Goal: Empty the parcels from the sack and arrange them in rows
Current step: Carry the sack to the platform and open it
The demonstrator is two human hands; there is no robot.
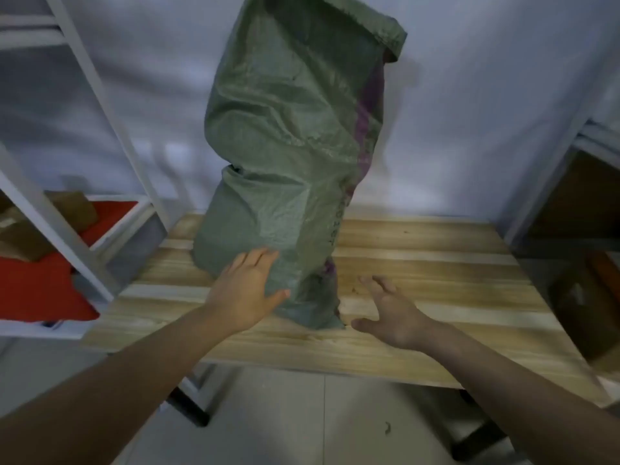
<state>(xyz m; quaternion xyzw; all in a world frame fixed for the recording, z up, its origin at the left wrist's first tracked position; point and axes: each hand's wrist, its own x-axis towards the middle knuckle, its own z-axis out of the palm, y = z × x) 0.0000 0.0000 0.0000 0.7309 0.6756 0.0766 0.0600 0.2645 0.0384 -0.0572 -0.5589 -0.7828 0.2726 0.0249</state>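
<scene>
Left hand [246, 290], fingers straight and spread, flat against the lower front of the green woven sack [288, 156]; no curl, no pinch, just an open palm on the fabric. Right hand [391, 313] just beside the sack's bottom corner, fingers loose and splayed wide, holding nothing, apart from the fabric by a narrow gap. Both forearms bare, reaching in from below the sack.

Sack upright, bulging, base on the wooden table [436, 273], top folded over and tilted slightly to the right. A purple stripe and a line of dark printed characters down the sack's right edge, too blurred to read. Parcels not visible; contents hidden inside the sack.

Left of the sack, a white metal shelving frame [100, 105] with red cloth [37, 286] and brown cardboard pieces [23, 233] on its lower levels. Right of the sack, another pale frame edge [550, 182] and a brown box [587, 303] low by the table's end. Behind the sack, a plain white wall [486, 95]. Below the sack and table, dark table legs [191, 411] on a pale tiled floor [302, 424].
</scene>
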